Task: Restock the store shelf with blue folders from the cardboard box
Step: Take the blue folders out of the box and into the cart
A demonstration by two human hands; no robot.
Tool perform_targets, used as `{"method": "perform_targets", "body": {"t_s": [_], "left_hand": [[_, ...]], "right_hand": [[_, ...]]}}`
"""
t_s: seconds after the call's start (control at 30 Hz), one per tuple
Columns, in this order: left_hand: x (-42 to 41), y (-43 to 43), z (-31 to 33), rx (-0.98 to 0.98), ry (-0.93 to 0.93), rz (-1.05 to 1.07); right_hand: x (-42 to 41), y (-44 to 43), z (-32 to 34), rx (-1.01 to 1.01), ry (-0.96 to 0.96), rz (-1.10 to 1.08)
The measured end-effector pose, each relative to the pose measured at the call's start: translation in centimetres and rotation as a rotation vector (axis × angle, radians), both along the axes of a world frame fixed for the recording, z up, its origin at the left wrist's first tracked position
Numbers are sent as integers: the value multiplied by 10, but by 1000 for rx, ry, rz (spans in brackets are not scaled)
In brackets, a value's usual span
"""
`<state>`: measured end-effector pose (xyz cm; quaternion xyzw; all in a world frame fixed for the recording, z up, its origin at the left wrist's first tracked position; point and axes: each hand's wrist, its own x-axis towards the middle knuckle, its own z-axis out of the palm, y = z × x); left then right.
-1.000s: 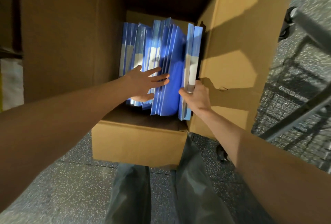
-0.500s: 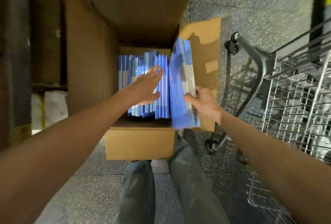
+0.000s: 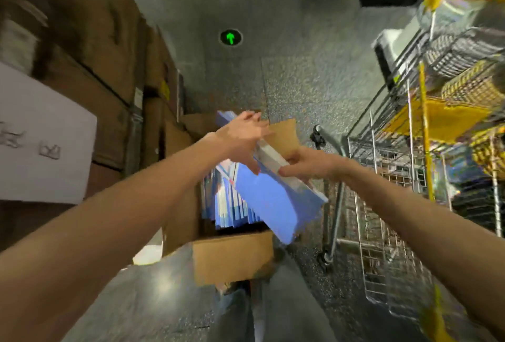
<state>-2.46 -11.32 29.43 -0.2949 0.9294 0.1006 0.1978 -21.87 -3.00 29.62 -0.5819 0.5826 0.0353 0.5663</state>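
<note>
My right hand [image 3: 306,168] pinches a tilted sheaf of folders [image 3: 273,205] above the box [image 3: 232,254]; my left hand [image 3: 241,138] lies spread on it. Slick covers could fan and slip out.

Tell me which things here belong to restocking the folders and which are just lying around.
Part of the job:
held folders, gripped by the right hand, with the left hand touching them; boxed folders; box.

Just around:
wire cart; stacked cartons; green floor arrow.
</note>
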Motion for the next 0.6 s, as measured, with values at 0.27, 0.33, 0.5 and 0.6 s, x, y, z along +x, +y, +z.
{"method": "perform_targets", "body": {"t_s": [0.27,0.33,0.5,0.6], "left_hand": [[43,40,98,-156,103,-125],[49,53,112,-173,151,-90],[50,72,144,-155,265,151],[41,78,159,-159,358,286]], "right_hand": [[27,35,116,-175,47,150],[29,45,131,-199,54,148],[22,66,171,-443,211,24],[6,74,184,-709,398,-41]]}}
